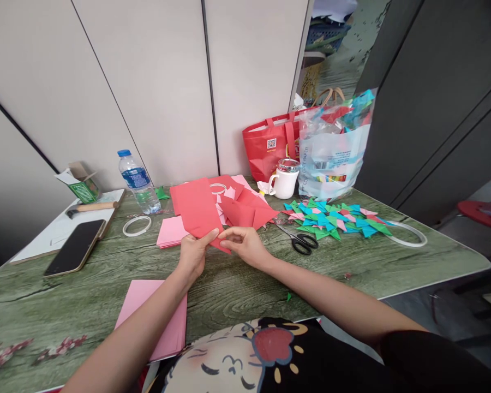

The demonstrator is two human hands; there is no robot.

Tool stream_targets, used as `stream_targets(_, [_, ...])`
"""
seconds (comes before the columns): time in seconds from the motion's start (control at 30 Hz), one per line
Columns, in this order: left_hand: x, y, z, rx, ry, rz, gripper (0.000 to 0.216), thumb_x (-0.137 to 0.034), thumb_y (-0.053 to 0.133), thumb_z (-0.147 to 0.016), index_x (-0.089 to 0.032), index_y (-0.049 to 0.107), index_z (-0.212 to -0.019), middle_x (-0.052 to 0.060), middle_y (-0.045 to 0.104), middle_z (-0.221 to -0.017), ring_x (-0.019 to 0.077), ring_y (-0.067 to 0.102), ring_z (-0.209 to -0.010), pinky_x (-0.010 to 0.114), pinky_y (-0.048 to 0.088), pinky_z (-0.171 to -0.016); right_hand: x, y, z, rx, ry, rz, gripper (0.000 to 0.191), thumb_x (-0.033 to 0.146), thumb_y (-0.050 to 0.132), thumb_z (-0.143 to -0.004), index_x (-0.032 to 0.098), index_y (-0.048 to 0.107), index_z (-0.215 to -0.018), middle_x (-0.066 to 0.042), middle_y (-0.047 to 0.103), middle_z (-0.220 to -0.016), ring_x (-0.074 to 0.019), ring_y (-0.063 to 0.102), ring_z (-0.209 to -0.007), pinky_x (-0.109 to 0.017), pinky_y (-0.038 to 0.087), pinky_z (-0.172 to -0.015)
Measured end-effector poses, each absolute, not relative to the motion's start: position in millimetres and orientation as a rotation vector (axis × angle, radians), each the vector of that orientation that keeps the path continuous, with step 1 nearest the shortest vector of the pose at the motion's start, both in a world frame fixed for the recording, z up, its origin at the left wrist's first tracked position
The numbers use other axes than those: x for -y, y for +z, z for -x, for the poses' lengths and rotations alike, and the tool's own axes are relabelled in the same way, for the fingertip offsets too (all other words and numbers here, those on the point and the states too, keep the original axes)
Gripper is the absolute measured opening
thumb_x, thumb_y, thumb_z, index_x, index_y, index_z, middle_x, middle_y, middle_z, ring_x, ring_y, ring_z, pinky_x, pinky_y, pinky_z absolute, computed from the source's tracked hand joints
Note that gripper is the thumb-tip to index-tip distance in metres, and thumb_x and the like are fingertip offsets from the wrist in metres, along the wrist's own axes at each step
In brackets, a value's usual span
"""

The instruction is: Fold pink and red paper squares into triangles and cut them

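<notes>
My left hand [194, 252] pinches the lower edge of a red paper sheet [196, 210], thumb on top, holding it tilted above the green wood-grain table [237, 289]. My right hand [245, 243] grips the same sheet's lower corner from the right, fingers curled. Behind the sheet lies a heap of red and pink paper pieces [245, 207]. A small stack of pink squares [171, 231] sits just left of my hands, and a bigger pink stack [155, 316] lies under my left forearm.
Black scissors [300, 240] lie right of my hands, beside a pile of folded green, blue and pink triangles [335, 218]. A phone [76, 246], hammer [92, 207], water bottle [138, 181], tape ring [136, 225], white mug [285, 179], red bag [270, 144] and plastic bag [335, 147] stand around.
</notes>
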State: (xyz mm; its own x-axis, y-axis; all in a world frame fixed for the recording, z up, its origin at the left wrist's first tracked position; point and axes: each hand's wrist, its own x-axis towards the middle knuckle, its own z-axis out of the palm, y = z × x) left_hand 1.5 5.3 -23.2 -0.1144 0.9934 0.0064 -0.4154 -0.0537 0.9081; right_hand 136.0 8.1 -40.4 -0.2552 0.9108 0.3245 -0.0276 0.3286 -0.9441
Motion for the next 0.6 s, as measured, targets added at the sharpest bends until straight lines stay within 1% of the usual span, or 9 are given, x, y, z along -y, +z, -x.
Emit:
stream_targets(0.07, [-5.3, -22.7, 0.0, -0.931, 1.444, -0.887, 0.032, -0.022, 0.079, -0.049, -0.011, 0.067, -0.077, 0.006, 0.07, -0.077, 0.0159, 0.062, -0.067, 0.029, 0.049, -0.067, -9.9, -41.0, -137.2, 1.537, 1.142, 0.838, 0.021, 0.029, 0.066, -0.065, 0.015, 0.065, -0.081, 0.002, 0.056, -0.057, -0.0083, 0.045, -0.048, -0.022, 0.037, -0.049])
stream_targets(0.17, [-4.7, -19.0, 2.7, -0.902, 1.34, -0.991, 0.035, -0.027, 0.076, -0.056, -0.011, 0.066, -0.086, 0.009, 0.069, -0.087, 0.018, 0.063, -0.074, 0.031, 0.049, -0.071, -15.2, -40.5, -140.7, 1.47, 1.172, 0.828, 0.024, 0.031, 0.068, -0.063, 0.015, 0.065, -0.081, 0.001, 0.059, -0.059, -0.0093, 0.048, -0.05, -0.022, 0.038, -0.05])
stream_targets(0.27, [-4.3, -15.7, 4.9, -0.883, 1.255, -1.155, 0.04, -0.025, 0.075, -0.056, -0.013, 0.065, -0.093, 0.009, 0.068, -0.093, 0.0189, 0.062, -0.082, 0.032, 0.048, -0.077, -21.2, -38.5, -145.8, 1.417, 1.141, 0.84, 0.026, 0.032, 0.07, -0.06, 0.015, 0.066, -0.08, 0.0, 0.061, -0.061, -0.0097, 0.049, -0.05, -0.022, 0.038, -0.048])
stream_targets(0.33, [-4.5, -15.8, 5.3, -0.916, 1.22, -1.246, 0.037, -0.023, 0.076, -0.055, -0.013, 0.065, -0.089, 0.008, 0.069, -0.086, 0.0173, 0.062, -0.077, 0.03, 0.048, -0.074, -24.1, -37.0, -149.0, 1.409, 1.113, 0.85, 0.026, 0.032, 0.07, -0.059, 0.015, 0.066, -0.079, -0.001, 0.061, -0.06, -0.0095, 0.049, -0.049, -0.022, 0.037, -0.047])
stream_targets(0.43, [-5.0, -17.9, 4.4, -0.987, 1.179, -1.277, 0.026, -0.024, 0.074, -0.056, -0.011, 0.066, -0.076, 0.006, 0.067, -0.069, 0.0144, 0.06, -0.061, 0.029, 0.049, -0.063, -25.7, -35.4, -152.3, 1.427, 1.108, 0.847, 0.026, 0.032, 0.071, -0.059, 0.015, 0.067, -0.078, -0.001, 0.062, -0.061, -0.0094, 0.049, -0.049, -0.022, 0.037, -0.047])
stream_targets(0.6, [-5.0, -19.4, 2.5, -1.004, 1.175, -1.26, 0.023, -0.024, 0.073, -0.055, -0.01, 0.066, -0.072, 0.005, 0.067, -0.064, 0.0145, 0.06, -0.058, 0.028, 0.049, -0.06, -25.4, -34.5, -154.2, 1.476, 1.111, 0.851, 0.025, 0.031, 0.07, -0.06, 0.015, 0.066, -0.078, -0.001, 0.062, -0.061, -0.01, 0.051, -0.051, -0.022, 0.039, -0.048])
